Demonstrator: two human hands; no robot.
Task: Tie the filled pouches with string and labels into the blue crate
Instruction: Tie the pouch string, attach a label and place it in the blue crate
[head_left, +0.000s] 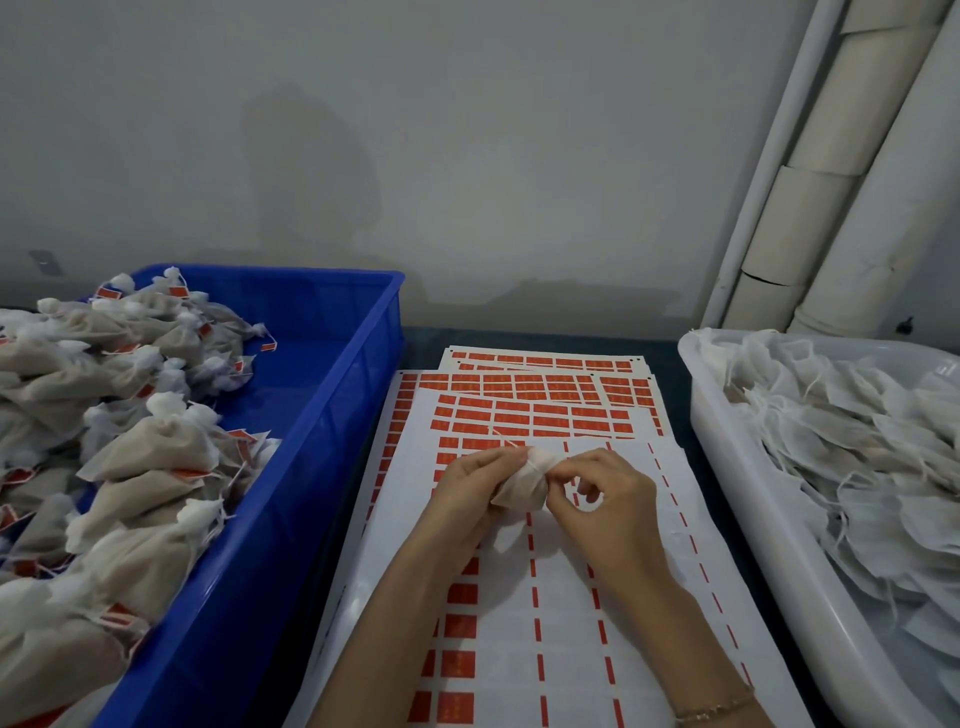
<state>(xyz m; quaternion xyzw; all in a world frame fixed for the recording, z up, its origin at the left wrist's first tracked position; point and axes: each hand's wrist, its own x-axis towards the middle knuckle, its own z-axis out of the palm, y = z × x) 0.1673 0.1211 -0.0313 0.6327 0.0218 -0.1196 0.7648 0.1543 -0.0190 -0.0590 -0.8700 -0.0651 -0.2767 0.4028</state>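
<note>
1. Bracelet: thin chain on the right wrist, well behind the fingers.
2. Left hand: fingers wrapped round the pouch, gripping its body up to the neck.
3. Right hand: thumb and forefinger pinch the gathered neck, and the other fingers curl loosely beneath.
4. Pouch: filled, beige, held between both sets of fingertips above the sheets. It is not yet in the crate, and no label shows on it.
5. String: a fine strand running away from the left fingertips. Whether it is knotted cannot be told.
6. Label sheets: red labels on white backing, lying under and beyond the fingers, with many rows stripped.
7. Blue crate: left of the left fingers, heaped with tied pouches.
8. White tub: right of the right fingers, holding untied pouches.

Hazards, judged:
- A slack pinch could let the neck open and spill the filling.
- The thin string may slip free before the knot tightens, or snap under a hard pull.
- The pouch might be crated without its label.
</note>
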